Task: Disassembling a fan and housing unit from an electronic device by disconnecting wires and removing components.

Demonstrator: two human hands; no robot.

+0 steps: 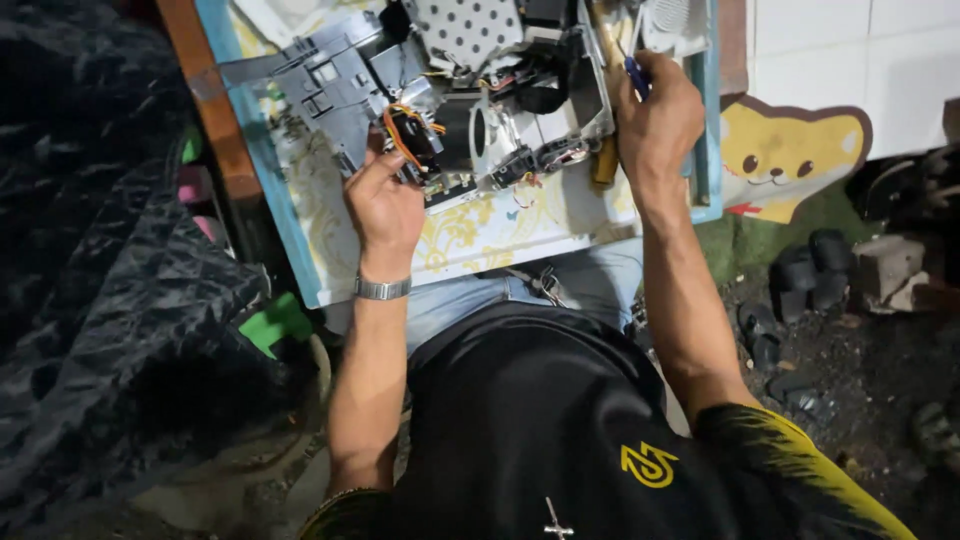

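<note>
Single view, from the camera on my head, looking steeply down over my chest and forearms. Close in. The work board (pixel 300 215) fills the top; ground runs along both sides.

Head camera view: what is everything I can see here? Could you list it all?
Opened device: one, grey and black with orange wires, on the board.
Board: one, yellow-patterned with blue edge, across the lap.
Screwdriver: one, blue handle, in the right hand.
Perforated panel: one, white with dark holes, top of the device.
Cartoon animal cut-out: one, yellow, at the wall on the right.
Dark plastic sheet: one, black, left side.
Wristband: one, silver, left wrist.
Left hand: grip on the device's lower left edge.
Right hand: grip closed around the screwdriver.
</note>
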